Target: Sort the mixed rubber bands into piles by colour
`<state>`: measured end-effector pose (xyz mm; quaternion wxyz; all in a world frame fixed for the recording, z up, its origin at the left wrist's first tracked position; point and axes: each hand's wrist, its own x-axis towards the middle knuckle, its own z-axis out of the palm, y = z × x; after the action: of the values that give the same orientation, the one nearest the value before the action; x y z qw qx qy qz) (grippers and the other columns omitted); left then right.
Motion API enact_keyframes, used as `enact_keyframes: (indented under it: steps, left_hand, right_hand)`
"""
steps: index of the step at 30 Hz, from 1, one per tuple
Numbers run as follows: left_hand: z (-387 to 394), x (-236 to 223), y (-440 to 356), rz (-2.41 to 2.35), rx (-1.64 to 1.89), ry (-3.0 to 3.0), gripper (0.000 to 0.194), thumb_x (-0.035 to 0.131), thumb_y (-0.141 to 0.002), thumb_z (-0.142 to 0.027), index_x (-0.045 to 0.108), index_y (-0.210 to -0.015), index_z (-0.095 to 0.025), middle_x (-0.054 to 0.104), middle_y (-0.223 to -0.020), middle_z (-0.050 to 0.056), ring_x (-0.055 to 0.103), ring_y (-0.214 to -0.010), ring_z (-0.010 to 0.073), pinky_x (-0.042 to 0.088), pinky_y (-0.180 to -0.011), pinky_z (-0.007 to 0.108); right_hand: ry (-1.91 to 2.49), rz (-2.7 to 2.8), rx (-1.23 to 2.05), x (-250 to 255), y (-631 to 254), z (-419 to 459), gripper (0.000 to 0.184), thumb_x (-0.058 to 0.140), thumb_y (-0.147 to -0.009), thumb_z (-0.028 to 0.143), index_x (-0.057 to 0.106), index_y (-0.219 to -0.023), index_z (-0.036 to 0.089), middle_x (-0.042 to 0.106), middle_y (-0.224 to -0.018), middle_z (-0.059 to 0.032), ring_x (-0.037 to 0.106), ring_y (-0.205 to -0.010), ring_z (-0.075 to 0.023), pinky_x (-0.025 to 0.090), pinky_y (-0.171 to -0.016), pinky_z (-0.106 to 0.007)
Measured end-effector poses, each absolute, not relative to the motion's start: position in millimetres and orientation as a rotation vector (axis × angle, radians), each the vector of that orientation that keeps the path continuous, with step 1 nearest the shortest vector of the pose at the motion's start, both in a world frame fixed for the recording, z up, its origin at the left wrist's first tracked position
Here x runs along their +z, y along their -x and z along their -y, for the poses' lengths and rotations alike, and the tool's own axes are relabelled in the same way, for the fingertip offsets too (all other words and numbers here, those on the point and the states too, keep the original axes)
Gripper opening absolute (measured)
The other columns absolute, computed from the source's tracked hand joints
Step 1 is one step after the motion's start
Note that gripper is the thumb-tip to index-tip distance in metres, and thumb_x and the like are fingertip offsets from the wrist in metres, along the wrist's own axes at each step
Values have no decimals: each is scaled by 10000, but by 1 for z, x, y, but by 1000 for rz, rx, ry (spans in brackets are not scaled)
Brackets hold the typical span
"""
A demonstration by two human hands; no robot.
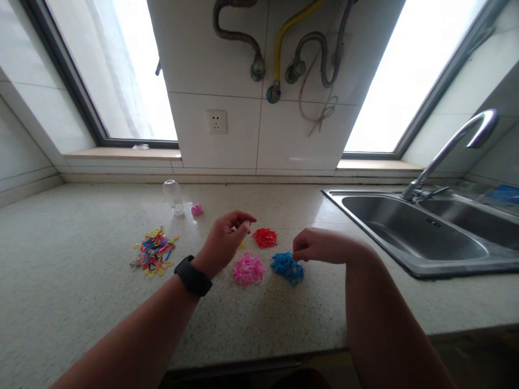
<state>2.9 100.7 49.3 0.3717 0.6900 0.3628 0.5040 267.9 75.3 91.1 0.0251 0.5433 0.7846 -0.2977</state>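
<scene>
My left hand (229, 237), with a black watch (193, 276) at its wrist, is above a yellow pile (242, 244) that it mostly covers. Its thumb and fingers are pinched together near a red pile of small elastic bands (265, 237); anything between them is too small to name. My right hand (312, 246) is closed, fingertips down, at the upper right edge of a blue pile of elastic bands (287, 268). What it grips, if anything, is hidden. Closer to me lies a pink pile of elastic bands (248, 269). Mixed-colour elastic bands (154, 252) are heaped at the left.
A clear bottle (173, 198) stands at the back left beside a pink cap (197, 209). On the right, a steel double sink (377, 227) with a curved tap (450, 146) is set into the speckled counter (251, 329). Hoses and a socket (216, 122) are on the tiled wall.
</scene>
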Motion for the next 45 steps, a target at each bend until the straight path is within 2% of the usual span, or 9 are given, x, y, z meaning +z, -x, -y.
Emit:
enact_keyframes:
  steps: [9,18,31,36,41,45]
  left_hand:
    - [-95,54,-4,-912,1240,-1888,188,545,-885,-251,697,-952,-163,567,-692,-1,428,-582,96,335,-514,200]
    - [-94,52,-4,-907,1218,-1934,196,536,-900,-261,695,-956,-163,555,-676,-3,417,-573,94,330,-505,194]
    - [-92,52,-4,-935,1214,-2042,210,499,-914,-240,686,-977,-167,534,-648,-15,404,-555,95,325,-506,197]
    - [-84,54,-9,-905,1162,-2229,204,506,-877,-168,694,-954,-173,586,-689,2,469,-598,107,367,-568,221]
    - [-73,54,-16,-790,1036,-2452,179,567,-819,-132,697,-929,-185,661,-789,24,558,-702,135,423,-691,267]
    - [-62,50,-20,-797,1002,-2525,176,557,-834,-140,679,-954,-181,681,-846,38,589,-763,157,438,-735,291]
  right_hand:
    - [-1640,-2375,-864,87,-265,-77,248,597,-801,356,735,-828,152,674,-696,-29,516,-579,-117,363,-551,-255]
    - [-1694,-2350,-740,90,-268,-76,298,624,-782,418,750,-869,161,685,-713,-33,538,-600,-131,358,-546,-264]
    - [-1950,-2459,-658,70,-281,-100,323,557,-835,441,701,-757,162,615,-626,-36,466,-548,-133,303,-530,-289]
    - [-2208,-2667,-476,42,-278,-126,348,513,-850,450,682,-761,160,609,-650,-27,489,-595,-138,306,-560,-280]
    - [-2502,-2702,-669,21,-276,-148,364,485,-828,452,677,-771,148,600,-662,-18,513,-645,-150,357,-615,-269]
    - [-2567,-2715,-751,13,-280,-161,380,477,-808,473,672,-766,150,517,-591,11,453,-590,-141,325,-571,-267]
